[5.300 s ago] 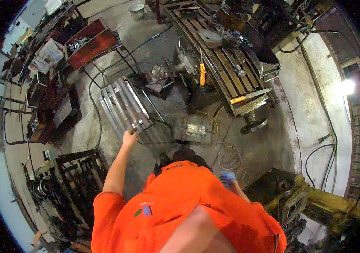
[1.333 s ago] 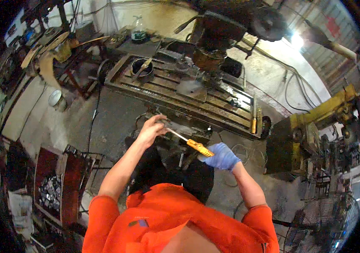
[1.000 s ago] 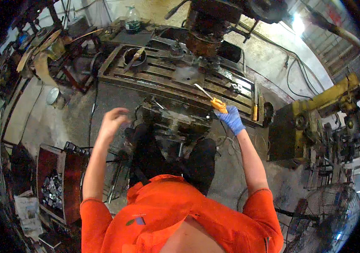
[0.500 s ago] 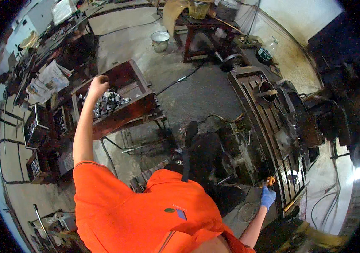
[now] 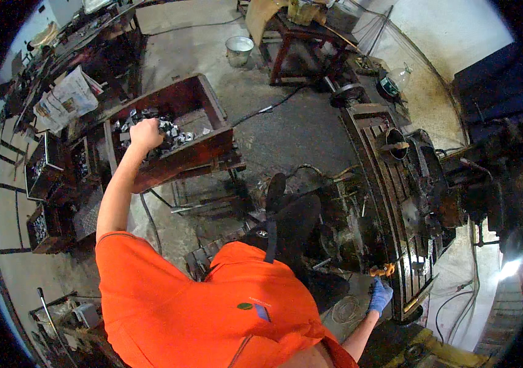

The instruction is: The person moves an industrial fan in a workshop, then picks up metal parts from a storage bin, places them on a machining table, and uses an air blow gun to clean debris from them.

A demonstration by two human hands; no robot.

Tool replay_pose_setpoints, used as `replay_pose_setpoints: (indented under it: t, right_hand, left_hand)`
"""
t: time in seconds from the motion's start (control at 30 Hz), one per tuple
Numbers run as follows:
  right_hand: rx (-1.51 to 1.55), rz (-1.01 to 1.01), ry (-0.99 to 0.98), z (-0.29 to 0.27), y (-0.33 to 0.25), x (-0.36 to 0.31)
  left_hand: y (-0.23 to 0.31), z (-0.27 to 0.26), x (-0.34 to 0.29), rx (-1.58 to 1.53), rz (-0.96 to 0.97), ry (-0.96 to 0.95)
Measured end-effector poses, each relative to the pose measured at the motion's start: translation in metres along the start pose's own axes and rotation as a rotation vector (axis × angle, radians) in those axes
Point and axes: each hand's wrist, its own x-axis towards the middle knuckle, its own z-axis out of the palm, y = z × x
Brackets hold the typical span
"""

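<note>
My bare left hand [image 5: 147, 133] is over the metal parts [image 5: 178, 136] heaped in a reddish wooden box [image 5: 219, 110]. Its fingers curl downward, and whatever lies in them is hidden. On the right, my right hand [image 5: 381, 296], in a blue glove, is closed at the dark lower end of a small orange tool [image 5: 382, 270]. A thin rod seems to point from this tool toward the slotted machine table [image 5: 396, 214]. The tool's exact kind is too small to make out.
The box rests on a metal stand in front of me. Smaller bins [image 5: 45, 227] of parts stand at the left, near newspaper [image 5: 67, 101] on a bench. Farther off are a metal bucket [image 5: 238, 52] and a red-brown table [image 5: 286, 61]. A dark hose [image 5: 267, 109] crosses the floor.
My left hand has come back from the box's far left edge and down over the metal parts. The view has shifted slightly; my right hand stays at the orange tool beside the machine table.
</note>
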Motion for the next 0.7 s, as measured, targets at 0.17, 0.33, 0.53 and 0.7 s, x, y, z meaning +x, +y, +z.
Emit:
replay_pose_setpoints:
  t: [0.17,0.33,0.53,0.7]
  right_hand:
    - [-0.116,0.040,-0.032,0.002,0.019,0.000]
    - [0.095,0.081,-0.147,0.003,0.003,-0.019]
    - [0.072,-0.013,-0.031,0.010,0.047,-0.021]
    - [-0.221,-0.090,-0.050,0.000,0.021,-0.043]
  left_hand:
    - [0.002,0.001,-0.008,-0.017,0.046,0.044]
    - [-0.002,-0.009,-0.009,-0.050,0.037,-0.032]
    - [0.008,-0.034,0.004,-0.802,-0.037,-0.124]
    - [0.135,-0.068,-0.005,-1.658,0.230,-0.319]
